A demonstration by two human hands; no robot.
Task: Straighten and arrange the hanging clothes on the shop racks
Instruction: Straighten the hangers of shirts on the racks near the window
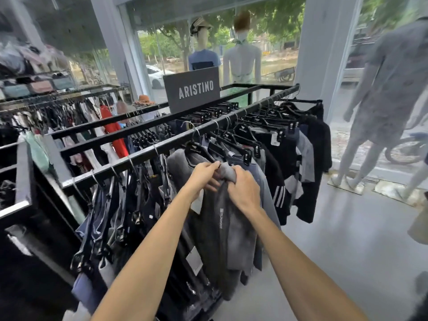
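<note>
A dark grey shirt [215, 230] with "RUNNING" printed down its front hangs on a black hanger [196, 148] from the black rack rail [143, 150]. My left hand [205, 173] and my right hand [243, 186] both pinch the shirt's light grey shoulder fabric [228, 172], side by side just below the hanger. More dark shirts and shorts on black clip hangers [266, 133] fill the rail to the right. Jeans and dark trousers [120, 205] hang to the left of the held shirt.
A grey "ARISTINO" sign [192, 89] stands on the rack top. A second rack [69, 117] with mixed clothes runs at the left. Mannequins stand at the window [242, 54] and at the right [382, 93]. Grey floor [347, 239] lies to the right.
</note>
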